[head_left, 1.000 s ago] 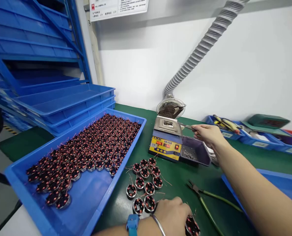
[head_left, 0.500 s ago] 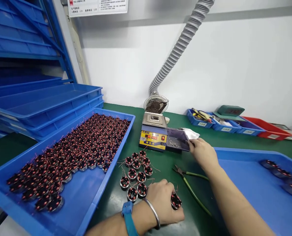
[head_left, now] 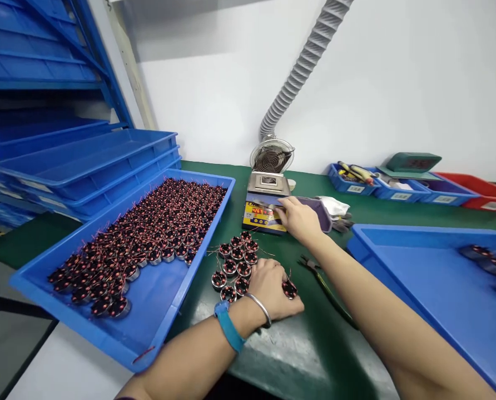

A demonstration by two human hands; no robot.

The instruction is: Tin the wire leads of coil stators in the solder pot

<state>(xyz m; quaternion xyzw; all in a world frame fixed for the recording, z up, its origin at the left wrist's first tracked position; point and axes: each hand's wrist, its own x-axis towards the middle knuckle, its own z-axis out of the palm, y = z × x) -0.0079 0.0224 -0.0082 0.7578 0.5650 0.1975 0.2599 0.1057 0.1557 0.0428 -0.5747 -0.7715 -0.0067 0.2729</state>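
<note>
My left hand (head_left: 268,286) rests on the green table, fingers curled round a small round coil part (head_left: 289,289) with a black top, red dots and a silver rim. Just left of it stand several like coil parts (head_left: 229,268) with thin wire ends. My right hand (head_left: 300,219) reaches over the front of a solder pot (head_left: 268,182) with a yellow display panel. Its fingers pinch a thin flat strip (head_left: 261,202), blurred, lying across the panel's upper edge. Green-handled cutters (head_left: 315,265) lie beneath my right forearm.
A blue tray (head_left: 148,311) packed with coil parts fills the left. Another blue tray (head_left: 423,289) holds several at the right. A purple tray (head_left: 323,214) adjoins the pot, beside gloves (head_left: 342,222). Overhead hangs a grey duct (head_left: 306,61); small bins (head_left: 398,191) stand behind.
My right hand has moved left from the purple tray's edge to the front of the solder pot, with a flat strip now in its fingers. My left hand keeps hold of the coil part.
</note>
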